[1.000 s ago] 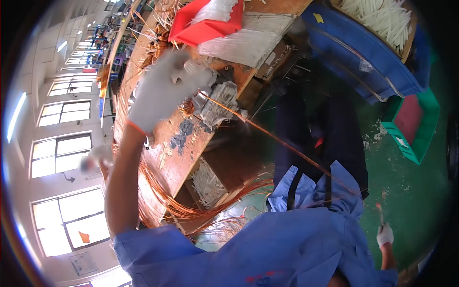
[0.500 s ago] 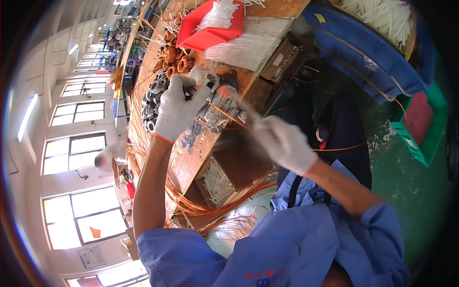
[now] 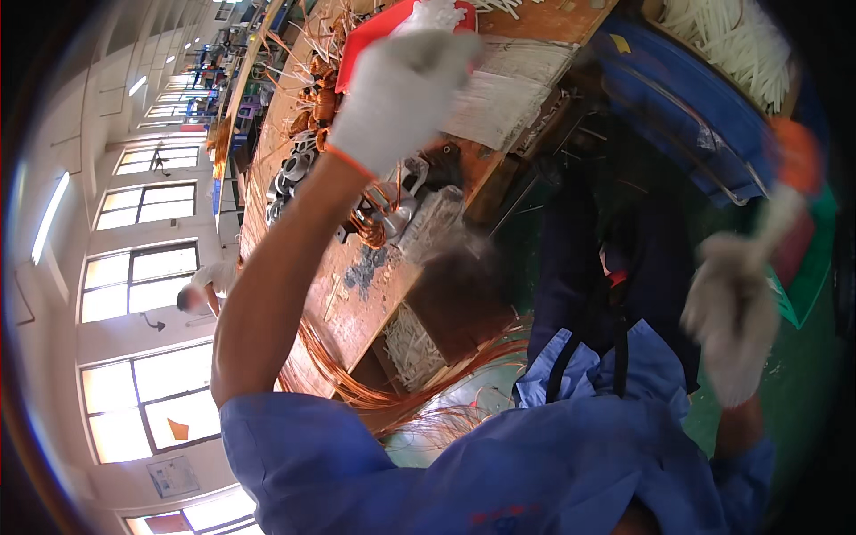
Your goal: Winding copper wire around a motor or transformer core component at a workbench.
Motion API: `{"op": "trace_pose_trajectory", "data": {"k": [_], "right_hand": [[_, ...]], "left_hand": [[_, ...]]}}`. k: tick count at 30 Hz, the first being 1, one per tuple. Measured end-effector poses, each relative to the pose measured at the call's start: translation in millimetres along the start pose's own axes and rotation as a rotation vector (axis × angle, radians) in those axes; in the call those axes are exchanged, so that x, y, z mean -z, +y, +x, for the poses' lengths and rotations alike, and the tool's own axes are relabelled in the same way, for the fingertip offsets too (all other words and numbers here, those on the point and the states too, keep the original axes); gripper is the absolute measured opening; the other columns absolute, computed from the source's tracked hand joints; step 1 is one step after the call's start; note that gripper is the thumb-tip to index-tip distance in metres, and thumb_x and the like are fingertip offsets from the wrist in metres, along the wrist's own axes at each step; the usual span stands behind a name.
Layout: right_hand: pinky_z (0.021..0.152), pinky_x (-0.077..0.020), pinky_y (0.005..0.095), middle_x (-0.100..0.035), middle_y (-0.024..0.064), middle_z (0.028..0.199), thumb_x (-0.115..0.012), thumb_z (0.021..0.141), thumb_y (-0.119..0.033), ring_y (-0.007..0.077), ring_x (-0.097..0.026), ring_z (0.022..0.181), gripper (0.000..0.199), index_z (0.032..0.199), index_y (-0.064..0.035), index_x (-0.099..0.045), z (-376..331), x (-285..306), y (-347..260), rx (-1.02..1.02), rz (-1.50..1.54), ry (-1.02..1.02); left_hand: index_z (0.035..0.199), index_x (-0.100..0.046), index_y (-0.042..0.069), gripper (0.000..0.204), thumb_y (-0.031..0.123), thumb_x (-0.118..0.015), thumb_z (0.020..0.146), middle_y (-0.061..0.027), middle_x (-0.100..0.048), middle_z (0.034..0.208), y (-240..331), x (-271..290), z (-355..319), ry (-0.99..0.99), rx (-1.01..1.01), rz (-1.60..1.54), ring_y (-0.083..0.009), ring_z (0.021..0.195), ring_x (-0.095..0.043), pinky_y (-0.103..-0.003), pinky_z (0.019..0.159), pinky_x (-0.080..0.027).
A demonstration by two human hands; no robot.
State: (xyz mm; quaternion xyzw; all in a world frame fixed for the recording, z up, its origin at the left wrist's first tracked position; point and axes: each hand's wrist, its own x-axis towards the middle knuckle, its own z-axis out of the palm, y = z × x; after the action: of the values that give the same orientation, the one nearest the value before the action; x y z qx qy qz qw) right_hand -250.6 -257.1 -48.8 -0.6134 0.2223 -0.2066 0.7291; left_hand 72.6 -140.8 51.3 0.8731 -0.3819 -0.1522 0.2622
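My left hand (image 3: 397,102), in a white glove, is raised over the bench by the red bin (image 3: 361,40). Its fingers are blurred; any grip is unclear. Far off to the right, my gloved right hand (image 3: 733,308) is closed around the pale handle of a tool with an orange end (image 3: 795,156), smeared by motion. Below my left hand, a ring coil with copper wire (image 3: 370,227) sits at a metal fixture (image 3: 401,214) near the bench edge. Pale small pieces (image 3: 432,16) fill the red bin.
Grey ring cores (image 3: 290,174) and wound copper coils (image 3: 316,102) lie along the bench. Long copper wires (image 3: 357,388) hang past its edge. A blue crate (image 3: 678,116) with white tubes (image 3: 731,45) and a green bin (image 3: 816,259) stand right. Another person (image 3: 209,285) is beyond the bench.
My left hand has left the coil and risen toward the red bin. My right hand has swung far right with the orange-ended tool, away from the fixture.
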Motion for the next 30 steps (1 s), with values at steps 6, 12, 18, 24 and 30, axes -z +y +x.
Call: {"op": "trace_pose_trajectory", "data": {"k": [6, 12, 18, 24, 30], "right_hand": [[0.049, -0.0476, 0.0303, -0.057, 0.0046, 0.069, -0.055, 0.107, -0.039, 0.0149, -0.062, 0.053, 0.035, 0.106, -0.0054, -0.062, 35, -113, 15, -0.821, 0.264, -0.951], [0.041, -0.0412, 0.0313, -0.053, 0.0013, 0.069, -0.051, 0.108, -0.043, 0.0124, -0.048, 0.044, 0.04, 0.091, -0.0068, -0.055, 55, -193, 10, -0.836, 0.87, -0.712], [0.069, -0.0561, 0.0543, -0.072, 0.0185, 0.082, -0.064, 0.101, -0.035, 0.0432, -0.072, 0.077, 0.027, 0.105, -0.0087, -0.061, -123, 13, 82, -0.297, -0.733, -0.606], [0.066, -0.0517, 0.0603, -0.071, 0.0226, 0.089, -0.06, 0.102, -0.028, 0.0495, -0.068, 0.077, 0.021, 0.108, -0.0082, -0.062, -313, 181, 200, -0.171, -1.163, -0.16], [0.072, -0.0519, 0.0583, -0.069, 0.0275, 0.101, -0.048, 0.108, -0.032, 0.0517, -0.066, 0.084, 0.033, 0.119, -0.003, -0.061, -335, 318, 267, -0.766, -1.287, 0.111]], "left_hand": [[0.085, -0.059, 0.005, 0.038, 0.038, -0.065, 0.103, 0.0071, -0.035, 0.061, -106, 48, 16, 0.391, 0.374, -0.619, -0.0044, 0.046, -0.031, -0.024, 0.039, -0.022], [0.082, -0.06, 0.002, 0.052, 0.049, -0.059, 0.105, 0.0077, -0.032, 0.057, -161, 39, -34, 0.561, 0.466, -0.704, -0.005, 0.046, -0.03, -0.025, 0.04, -0.021], [0.109, -0.072, -0.003, 0.062, 0.055, -0.078, 0.088, -0.0074, -0.065, 0.08, -81, 43, -2, 0.071, -0.096, 0.418, -0.017, 0.075, -0.063, -0.031, 0.069, -0.049], [0.109, -0.069, 0.002, 0.044, 0.036, -0.079, 0.084, -0.0186, -0.07, 0.095, 2, 23, -43, 0.282, -0.432, 0.771, -0.0313, 0.086, -0.07, -0.041, 0.075, -0.055], [0.095, -0.071, 0.006, 0.041, 0.047, -0.072, 0.094, -0.0141, -0.069, 0.085, 26, -33, -118, -1.084, -0.375, 1.016, -0.0334, 0.099, -0.071, -0.05, 0.09, -0.053]]}}
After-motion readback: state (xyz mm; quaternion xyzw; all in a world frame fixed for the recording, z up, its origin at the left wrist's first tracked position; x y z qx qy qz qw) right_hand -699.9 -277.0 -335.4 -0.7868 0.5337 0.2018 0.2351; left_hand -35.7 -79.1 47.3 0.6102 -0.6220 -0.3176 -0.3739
